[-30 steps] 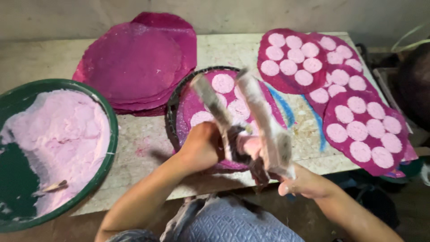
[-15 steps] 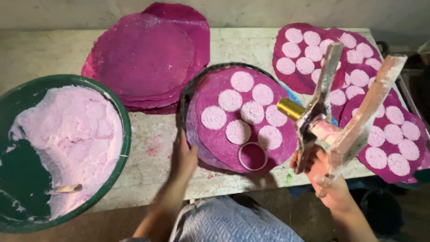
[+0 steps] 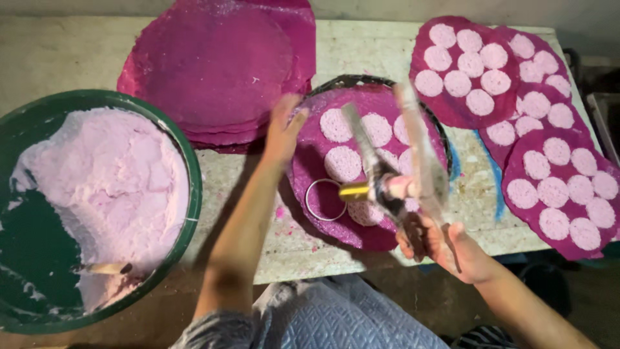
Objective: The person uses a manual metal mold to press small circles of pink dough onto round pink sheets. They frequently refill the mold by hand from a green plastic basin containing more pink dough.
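My right hand (image 3: 445,249) grips a two-armed metal press tool (image 3: 394,168) with a brass fitting, held over the front right of a round magenta cloth (image 3: 323,220) that lies on a dark round tray (image 3: 352,81). Several pale pink discs (image 3: 342,163) sit on that cloth, and a metal ring (image 3: 325,199) lies near its front left. My left hand (image 3: 283,132) reaches across, fingers apart, touching the cloth's far left edge.
A large green basin (image 3: 187,174) at the left holds pale pink dough (image 3: 110,187) and a small wooden stick (image 3: 106,267). A stack of plain magenta cloths (image 3: 213,64) lies at the back. Three cloths with pink discs (image 3: 562,187) overlap at the right.
The press tool has swung from the right back over the tray. My left hand has moved from the tray's front edge up to its far left edge.
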